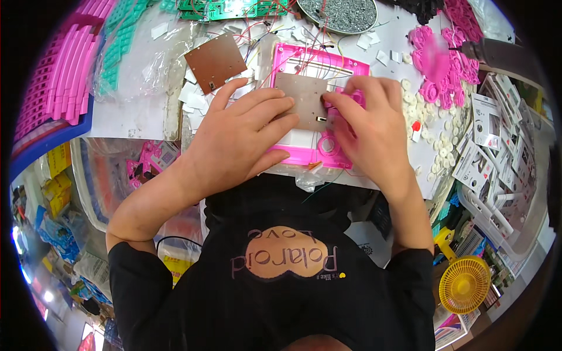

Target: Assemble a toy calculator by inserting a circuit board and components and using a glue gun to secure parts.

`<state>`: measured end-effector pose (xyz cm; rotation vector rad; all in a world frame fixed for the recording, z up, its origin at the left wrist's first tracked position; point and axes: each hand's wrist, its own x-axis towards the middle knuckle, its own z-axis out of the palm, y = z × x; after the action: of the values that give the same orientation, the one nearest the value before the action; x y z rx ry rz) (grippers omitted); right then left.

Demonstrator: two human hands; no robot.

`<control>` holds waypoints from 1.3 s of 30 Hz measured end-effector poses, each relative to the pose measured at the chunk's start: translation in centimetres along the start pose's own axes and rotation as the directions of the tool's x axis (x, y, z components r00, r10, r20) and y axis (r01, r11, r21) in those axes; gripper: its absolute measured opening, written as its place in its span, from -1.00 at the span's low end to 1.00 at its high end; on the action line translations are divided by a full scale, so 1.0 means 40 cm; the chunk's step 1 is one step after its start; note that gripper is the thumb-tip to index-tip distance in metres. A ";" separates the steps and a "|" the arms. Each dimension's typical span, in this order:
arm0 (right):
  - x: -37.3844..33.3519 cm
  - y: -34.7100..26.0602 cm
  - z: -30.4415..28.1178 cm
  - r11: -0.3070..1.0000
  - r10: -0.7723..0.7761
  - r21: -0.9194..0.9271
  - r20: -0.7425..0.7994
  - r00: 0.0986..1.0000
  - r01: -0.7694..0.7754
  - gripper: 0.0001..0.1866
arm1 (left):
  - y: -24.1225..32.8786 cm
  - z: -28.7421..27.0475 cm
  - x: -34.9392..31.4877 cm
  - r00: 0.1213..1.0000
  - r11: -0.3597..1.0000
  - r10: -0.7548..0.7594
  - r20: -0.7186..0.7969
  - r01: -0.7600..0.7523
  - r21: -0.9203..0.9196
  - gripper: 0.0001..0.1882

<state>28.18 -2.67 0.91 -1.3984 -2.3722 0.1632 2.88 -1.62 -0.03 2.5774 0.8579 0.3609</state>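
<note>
A pink plastic housing [301, 157] lies at the table's near edge with its inside up. Over its middle rests a flat brown circuit board [301, 96] with a small metal part near its lower right corner. My left hand [231, 131] is open, its fingers stretched onto the board's left side and the housing. At the board's right edge, the thumb and forefinger of my right hand [372, 120] are pinched together by a small dark spot; what they hold is too small to make out. Thin red and dark wires run around the housing.
Another brown board [216, 61] lies at the left among white paper bits. Behind are green circuit boards [234, 8] and a dish of screws [339, 14]. White round parts [442, 143] and pink parts [448, 67] spread on the right. Pink grilles [73, 76] fill a blue bin.
</note>
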 end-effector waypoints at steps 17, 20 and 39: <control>-0.010 -0.009 -0.026 0.947 -0.229 -0.161 0.272 0.935 0.279 -0.88 | -0.002 0.018 0.002 0.998 0.999 0.003 -0.058 -0.005 -0.031 -0.38; -0.026 -0.038 -0.049 0.963 -0.178 -0.135 0.334 0.926 0.234 -0.86 | 0.001 0.012 0.004 1.000 1.000 0.014 -0.027 -0.013 0.028 -0.39; 0.041 0.216 -0.316 0.918 0.016 0.295 -0.694 0.719 0.264 -0.67 | -0.202 -0.056 0.504 0.975 0.993 0.066 -0.214 -0.043 0.113 -0.77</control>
<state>39.33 1.88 10.51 -0.8855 -1.6787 0.0402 13.60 17.37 0.68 2.7007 0.9040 0.6401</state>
